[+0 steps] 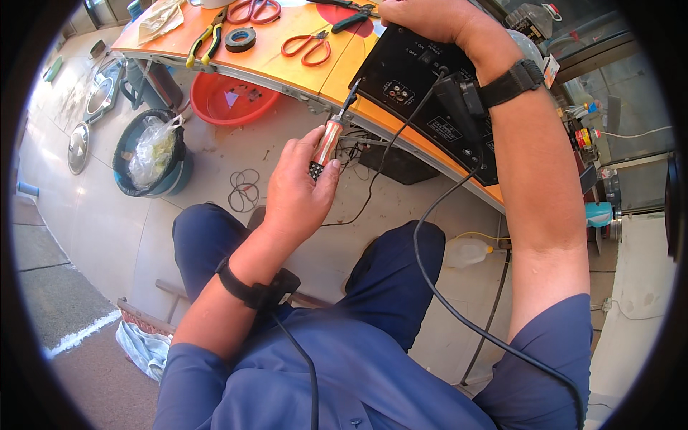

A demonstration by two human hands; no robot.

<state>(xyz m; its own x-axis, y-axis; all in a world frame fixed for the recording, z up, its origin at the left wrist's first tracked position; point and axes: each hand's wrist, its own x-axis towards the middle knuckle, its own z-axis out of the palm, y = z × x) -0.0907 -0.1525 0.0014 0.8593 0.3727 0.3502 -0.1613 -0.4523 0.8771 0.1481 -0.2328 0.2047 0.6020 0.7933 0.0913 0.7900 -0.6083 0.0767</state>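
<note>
My left hand [304, 175] is closed around the red-and-clear handle of a screwdriver [331, 140], below the table's front edge. The dark shaft points up toward the near left corner of a black electronics panel [401, 64], with something small and dark near its tip; I cannot tell whether they touch. The panel has a switch, round jacks and a plugged-in black cable. It lies tilted across the table edge. At its far edge my right hand [430, 20] is curled over it, the fingertips partly out of sight. Each wrist wears a black strap.
On the orange table [287, 79] lie yellow-handled pliers [208, 41], black tape [240, 39], red-handled scissors [307, 49] and dark-handled pliers [351, 20]. Underneath stand a red basin [231, 100] and a lined bin [154, 154]. A black cable [430, 276] crosses my lap.
</note>
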